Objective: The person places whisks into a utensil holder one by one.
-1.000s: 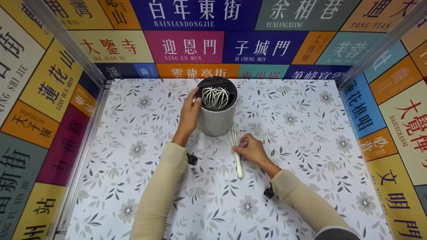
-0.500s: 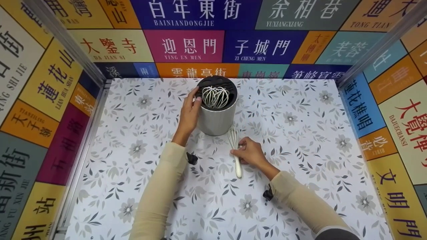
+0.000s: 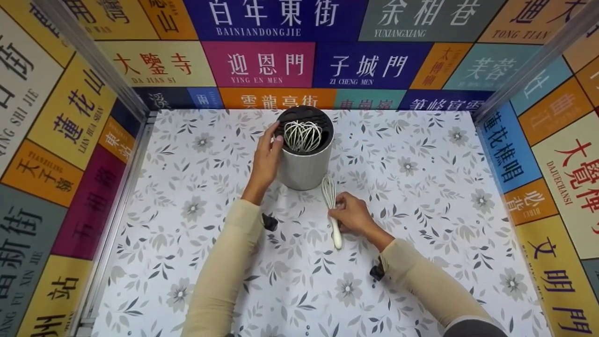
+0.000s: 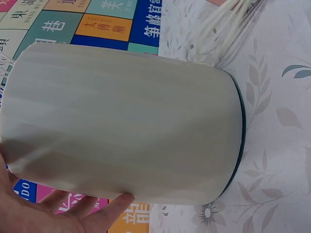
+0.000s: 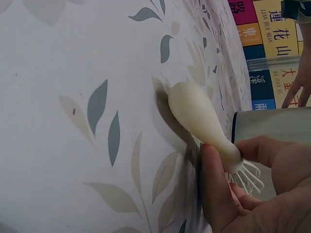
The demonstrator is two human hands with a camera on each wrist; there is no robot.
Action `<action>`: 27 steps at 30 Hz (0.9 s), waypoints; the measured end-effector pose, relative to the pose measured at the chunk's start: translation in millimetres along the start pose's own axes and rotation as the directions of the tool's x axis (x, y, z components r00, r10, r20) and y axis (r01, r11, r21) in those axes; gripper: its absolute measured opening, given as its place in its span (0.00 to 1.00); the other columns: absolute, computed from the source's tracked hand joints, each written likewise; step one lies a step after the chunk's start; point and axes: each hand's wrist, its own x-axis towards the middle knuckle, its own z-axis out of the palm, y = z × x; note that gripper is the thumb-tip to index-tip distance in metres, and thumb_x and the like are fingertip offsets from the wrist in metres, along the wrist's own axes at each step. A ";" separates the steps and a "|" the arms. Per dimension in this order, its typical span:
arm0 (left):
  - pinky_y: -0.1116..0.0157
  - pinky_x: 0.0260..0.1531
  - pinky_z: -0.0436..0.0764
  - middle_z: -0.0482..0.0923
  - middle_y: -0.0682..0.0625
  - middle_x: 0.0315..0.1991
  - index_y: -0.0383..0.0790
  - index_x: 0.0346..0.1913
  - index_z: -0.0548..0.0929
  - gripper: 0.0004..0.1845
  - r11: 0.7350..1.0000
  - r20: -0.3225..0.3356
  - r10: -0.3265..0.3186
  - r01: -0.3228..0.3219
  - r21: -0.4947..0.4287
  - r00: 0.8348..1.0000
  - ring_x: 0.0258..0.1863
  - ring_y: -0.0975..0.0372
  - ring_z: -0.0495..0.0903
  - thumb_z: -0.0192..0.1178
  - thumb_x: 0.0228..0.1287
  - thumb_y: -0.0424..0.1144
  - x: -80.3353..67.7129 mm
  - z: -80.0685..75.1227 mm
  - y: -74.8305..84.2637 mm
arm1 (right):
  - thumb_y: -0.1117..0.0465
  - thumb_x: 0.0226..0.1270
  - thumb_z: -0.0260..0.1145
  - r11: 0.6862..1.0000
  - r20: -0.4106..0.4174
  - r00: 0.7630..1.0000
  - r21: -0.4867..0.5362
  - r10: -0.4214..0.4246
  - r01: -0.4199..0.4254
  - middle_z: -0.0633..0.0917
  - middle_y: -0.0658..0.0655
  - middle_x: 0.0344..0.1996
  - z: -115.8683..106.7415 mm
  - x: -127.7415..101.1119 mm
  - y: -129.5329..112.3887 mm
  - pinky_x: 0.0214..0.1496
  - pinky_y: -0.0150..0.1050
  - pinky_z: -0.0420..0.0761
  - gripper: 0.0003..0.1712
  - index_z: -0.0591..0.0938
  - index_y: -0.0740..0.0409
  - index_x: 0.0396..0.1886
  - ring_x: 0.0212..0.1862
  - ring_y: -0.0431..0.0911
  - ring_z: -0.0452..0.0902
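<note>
A pale grey cylindrical holder (image 3: 305,161) (image 4: 121,121) with a black slotted top stands on the floral table (image 3: 421,234). A white whisk (image 3: 302,136) stands in it, wires up. My left hand (image 3: 266,159) (image 4: 53,213) holds the holder's left side. A second white whisk (image 3: 332,210) (image 5: 204,121) lies on the table just in front of the holder. My right hand (image 3: 352,214) (image 5: 243,189) pinches it where the handle meets the wires, thumb and fingers curled round it.
Colourful sign-covered walls (image 3: 56,140) enclose the table on the left, back and right. Small black wrist cameras (image 3: 269,223) sit on both cream sleeves. Bare floral surface lies to either side of the holder and near the front edge.
The right hand has shifted its grip slightly on the lying whisk, which has turned a little on the table. The left hand and the holder have stayed put.
</note>
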 end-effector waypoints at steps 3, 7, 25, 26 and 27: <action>0.57 0.72 0.69 0.68 0.44 0.72 0.54 0.77 0.67 0.26 1.000 0.004 -0.001 0.001 -0.001 1.000 0.72 0.57 0.67 0.45 0.81 0.51 -0.1 -0.1 0.2 | 0.57 0.60 0.72 0.999 0.008 1.000 0.032 0.018 -0.019 0.83 0.55 0.38 -1.9 0.2 -2.6 0.24 0.46 0.87 0.22 0.79 0.56 0.53 0.28 0.50 0.85; 0.57 0.72 0.69 0.67 0.44 0.72 0.54 0.77 0.66 0.26 1.000 0.006 -0.003 0.003 -0.011 1.000 0.73 0.57 0.66 0.45 0.81 0.51 -0.1 -0.1 0.6 | 0.56 0.61 0.72 0.996 0.018 0.999 0.081 0.031 -0.032 0.81 0.55 0.40 -4.4 -0.3 -7.2 0.26 0.47 0.87 0.23 0.79 0.54 0.55 0.31 0.51 0.85; 0.57 0.72 0.69 0.67 0.44 0.73 0.52 0.77 0.67 0.26 1.000 -0.002 -0.004 0.004 -0.010 1.000 0.73 0.57 0.66 0.46 0.82 0.49 0.3 0.4 1.7 | 0.59 0.64 0.72 0.979 0.012 1.000 0.201 0.013 -0.015 0.84 0.60 0.42 -18.5 -3.2 -28.3 0.35 0.62 0.86 0.23 0.76 0.54 0.57 0.31 0.49 0.86; 0.57 0.72 0.69 0.67 0.43 0.73 0.52 0.77 0.67 0.26 1.000 -0.001 -0.004 0.004 -0.008 1.000 0.73 0.57 0.66 0.45 0.82 0.50 0.5 0.5 1.3 | 0.59 0.64 0.71 0.979 0.013 1.000 0.203 0.011 -0.014 0.84 0.60 0.42 -19.2 -3.7 -29.2 0.35 0.62 0.86 0.23 0.76 0.54 0.57 0.31 0.49 0.86; 0.56 0.72 0.69 0.67 0.44 0.73 0.52 0.77 0.67 0.26 1.000 0.000 -0.003 0.003 -0.008 1.000 0.73 0.57 0.66 0.45 0.82 0.50 0.5 0.5 1.2 | 0.59 0.64 0.71 0.979 0.012 1.000 0.205 0.008 -0.010 0.84 0.60 0.42 -19.8 -4.0 -30.1 0.36 0.63 0.86 0.23 0.75 0.54 0.57 0.31 0.49 0.86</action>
